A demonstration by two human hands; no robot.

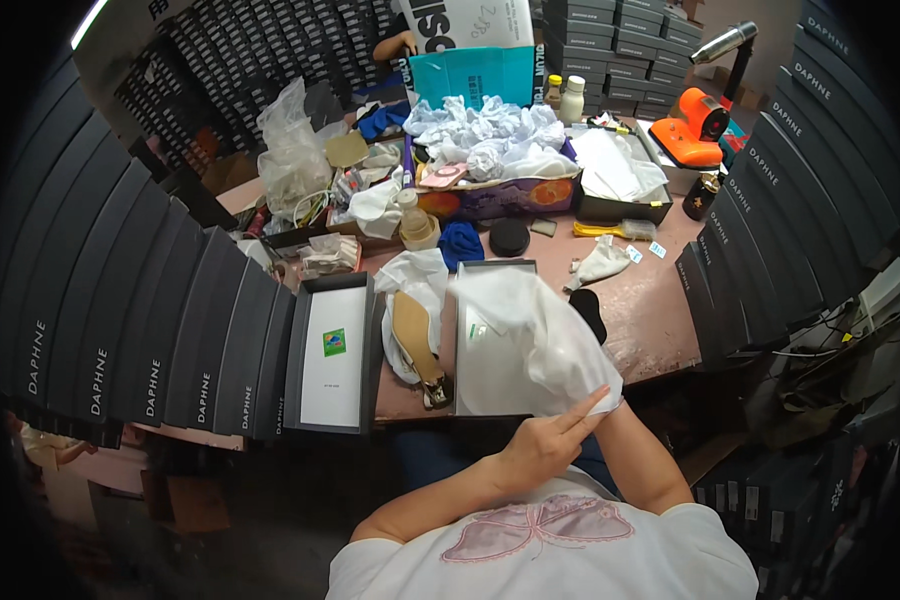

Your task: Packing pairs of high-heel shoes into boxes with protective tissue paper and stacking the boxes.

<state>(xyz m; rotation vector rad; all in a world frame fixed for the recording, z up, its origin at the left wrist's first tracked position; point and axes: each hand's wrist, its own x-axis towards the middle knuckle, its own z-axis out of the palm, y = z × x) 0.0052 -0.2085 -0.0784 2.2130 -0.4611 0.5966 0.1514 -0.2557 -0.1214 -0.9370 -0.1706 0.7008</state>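
Note:
A thin white bag (545, 325) is drawn over my right hand, which shows only as a shape through it; its fingers are hidden. At the right wrist my left hand (545, 445) has its fingers on the bag's open edge, index finger stretched along it and the others curled. Under the bag lies an open grey shoebox (480, 385) lined with white paper. Left of that box, a tan-soled shoe (413, 330) with a dark metallic ornament rests on white wrapping paper (415, 270).
Stacked dark shoeboxes (120, 290) wall the left side, with more boxes (760, 220) on the right. A box lid (333, 390) with a green sticker stands at left. Behind are a purple carton (520, 197) of crumpled white bags, bottles (572, 100) and an orange tool (685, 130). A person's hand (395, 45) shows at the back.

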